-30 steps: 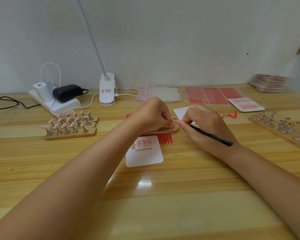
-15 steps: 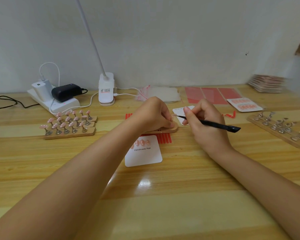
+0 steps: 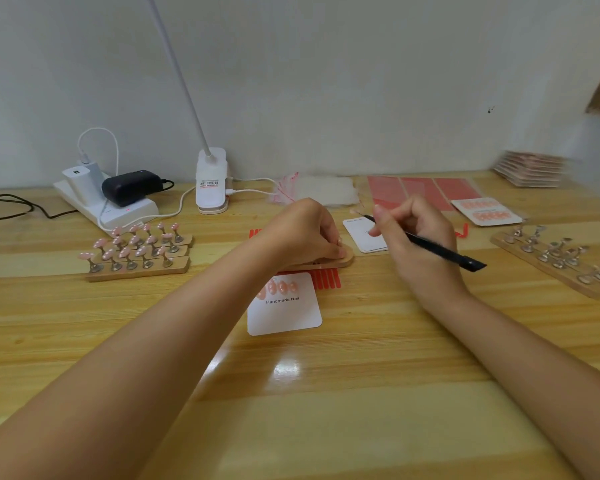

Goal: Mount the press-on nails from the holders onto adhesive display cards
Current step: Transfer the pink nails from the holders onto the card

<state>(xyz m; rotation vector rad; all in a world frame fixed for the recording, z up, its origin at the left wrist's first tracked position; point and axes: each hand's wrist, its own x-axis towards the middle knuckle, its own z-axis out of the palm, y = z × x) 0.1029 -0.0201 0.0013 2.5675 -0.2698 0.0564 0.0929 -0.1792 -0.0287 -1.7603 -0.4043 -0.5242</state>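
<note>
My left hand (image 3: 305, 233) curls over a wooden nail holder strip (image 3: 342, 262) at the table's middle and hides most of it. My right hand (image 3: 418, 237) grips black tweezers (image 3: 440, 249), whose tip is raised above a stack of blank white cards (image 3: 368, 239); a small pale nail (image 3: 354, 212) seems to sit at the tip. A white "Handmade Nail" card (image 3: 284, 308) with several pink nails stuck along its top lies just in front of the holder. Red adhesive strips (image 3: 326, 279) lie beside that card.
Wooden holders (image 3: 139, 268) carrying several pink nails stand at the left. An empty metal-stemmed holder (image 3: 548, 263) lies at the right. A finished nail card (image 3: 485, 212), red sheets (image 3: 423, 190), stacked cards (image 3: 530, 169), plastic bags (image 3: 321, 190), a lamp base (image 3: 211, 183) and a power strip (image 3: 106, 202) line the back.
My right hand has lifted the tweezers away from the holder and swung their tip up and to the right, over the blank cards. My left hand stays on the holder.
</note>
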